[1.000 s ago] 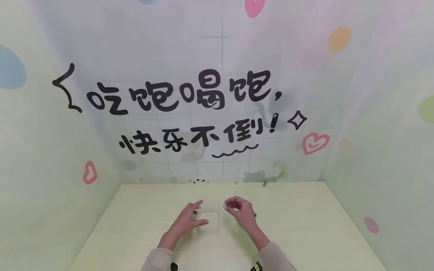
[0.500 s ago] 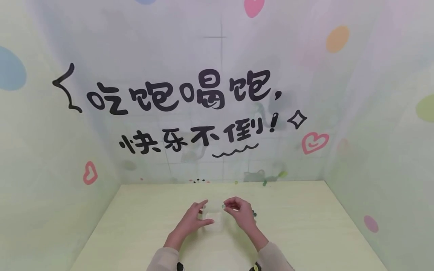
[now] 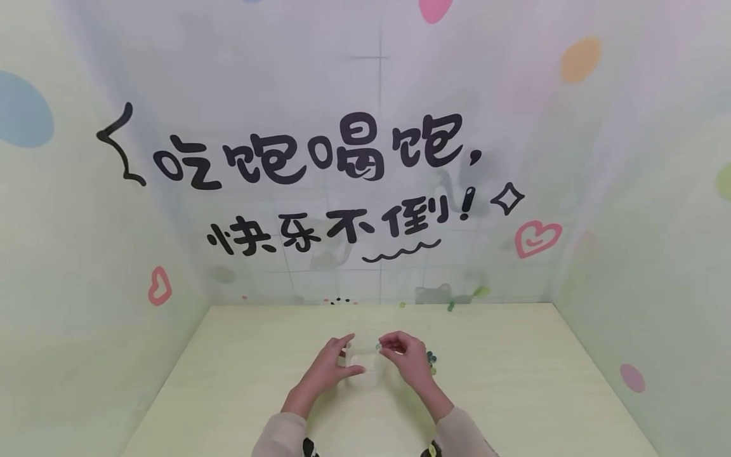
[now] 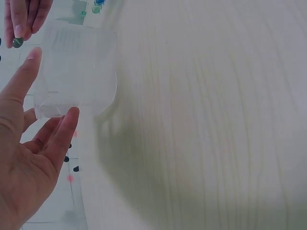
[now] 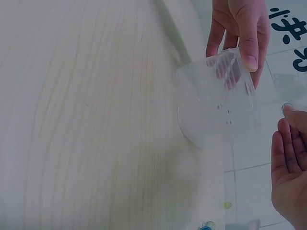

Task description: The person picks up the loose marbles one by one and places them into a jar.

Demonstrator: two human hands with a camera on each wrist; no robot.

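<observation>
My left hand (image 3: 331,365) grips a clear plastic box (image 4: 84,72) by its left side, thumb on one side and fingers on the other. In the right wrist view, that box (image 5: 216,100) is see-through, with the left fingers showing through its wall. My right hand (image 3: 405,354) pinches a small glass marble (image 4: 17,42) between thumb and fingertips. In the head view the marble (image 3: 379,346) is right at the box's upper right rim. The other right fingers are curled in toward the palm.
Several loose glass marbles (image 3: 431,360) lie on the pale wooden table (image 3: 485,393), just right of my right hand. A printed cloth wall (image 3: 320,273) with large writing stands behind the table, and similar walls close off both sides.
My left hand has brought the box to the right, closer to the marble in my right hand. The right hand has hardly moved, and more of the loose marbles show beside it.
</observation>
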